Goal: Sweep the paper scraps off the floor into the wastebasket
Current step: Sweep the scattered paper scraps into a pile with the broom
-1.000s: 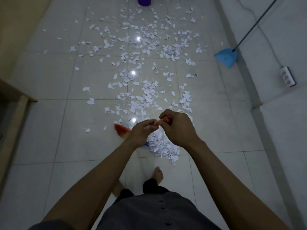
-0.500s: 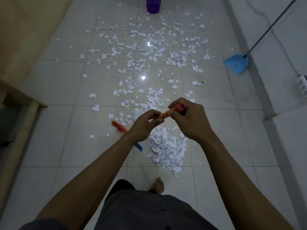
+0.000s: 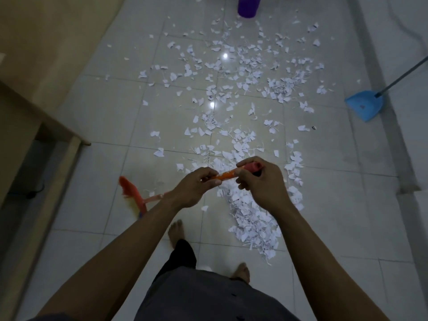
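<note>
Both hands hold the orange handle of a broom (image 3: 228, 174). My left hand (image 3: 196, 187) grips it lower down and my right hand (image 3: 259, 181) grips its red top end. The broom's orange head (image 3: 133, 193) is blurred, low at the left above the floor. White paper scraps (image 3: 243, 72) lie scattered over the pale tiles ahead. A dense heap of scraps (image 3: 252, 218) sits just right of my feet. The purple wastebasket (image 3: 247, 6) stands at the far end, cut off by the top edge.
A blue dustpan (image 3: 364, 106) with a long grey handle leans by the right wall (image 3: 412, 66). A wooden furniture corner (image 3: 58, 126) juts in at the left. My bare feet (image 3: 176, 230) stand on the tiles below my hands.
The broom head has swung further left, away from the heap. The view has tilted, bringing the wastebasket and dustpan lower in frame. Both hands keep their grip on the handle.
</note>
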